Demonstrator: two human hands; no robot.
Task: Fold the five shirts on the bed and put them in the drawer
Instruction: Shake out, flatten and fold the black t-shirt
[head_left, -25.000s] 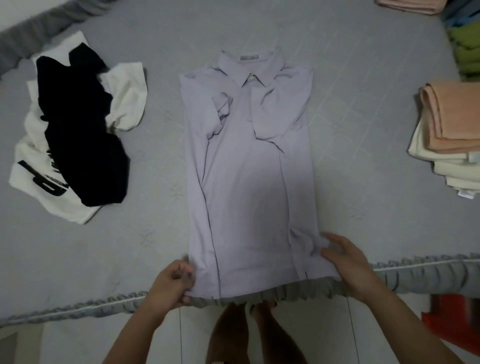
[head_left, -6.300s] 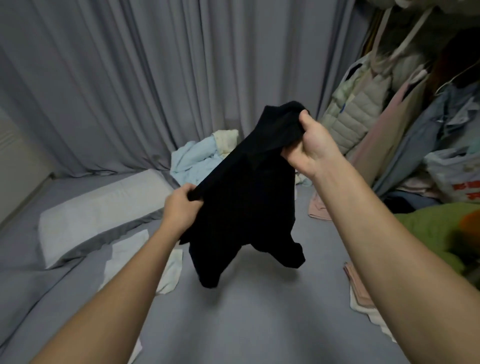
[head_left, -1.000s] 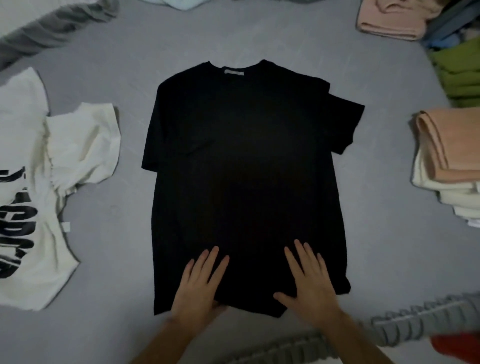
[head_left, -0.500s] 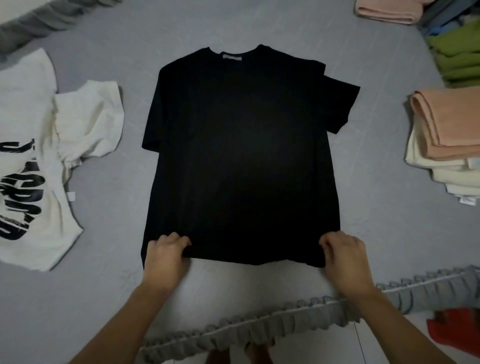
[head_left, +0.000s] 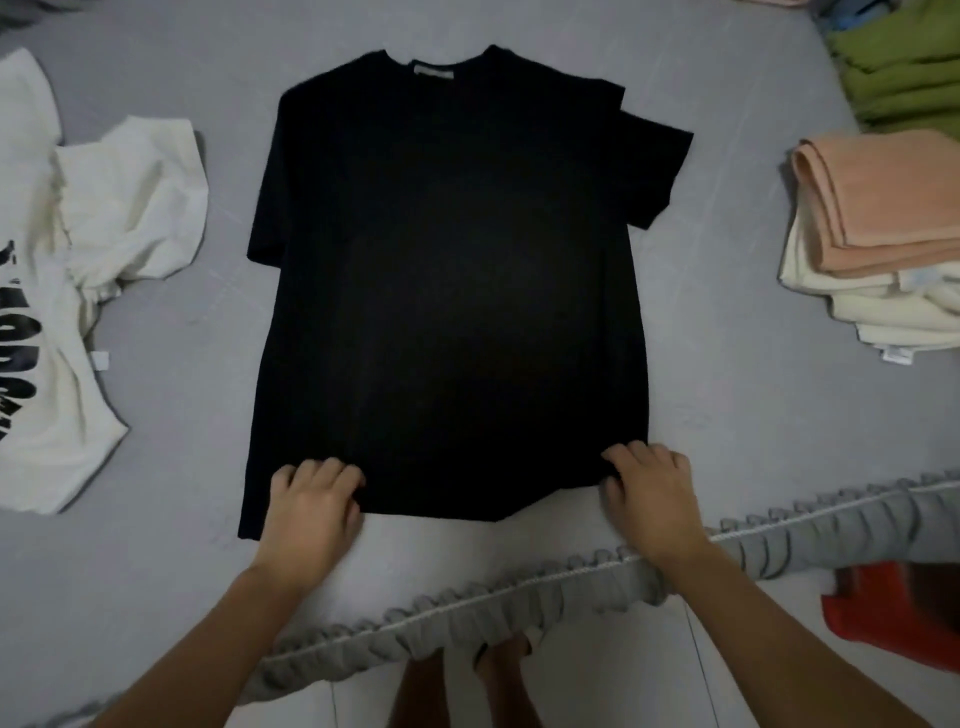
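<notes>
A black T-shirt (head_left: 447, 270) lies spread flat on the grey bed (head_left: 727, 395), collar at the far end. My left hand (head_left: 309, 506) grips the hem near its lower left corner, fingers curled over the fabric. My right hand (head_left: 649, 499) grips the hem at the lower right corner the same way. A white shirt with black lettering (head_left: 57, 291) lies crumpled at the left. At the right edge sits a stack of folded shirts (head_left: 878, 244), peach on top of cream.
The bed's ruffled grey edge (head_left: 519, 603) runs just behind my wrists. Green folded cloth (head_left: 904, 62) lies at the top right. A red object (head_left: 893, 618) sits on the floor at the lower right. My feet show below the bed edge.
Half a second ago both hands held the hem the same way; the shirt has been drawn slightly toward me. A second ago my palms lay flat on its lower part.
</notes>
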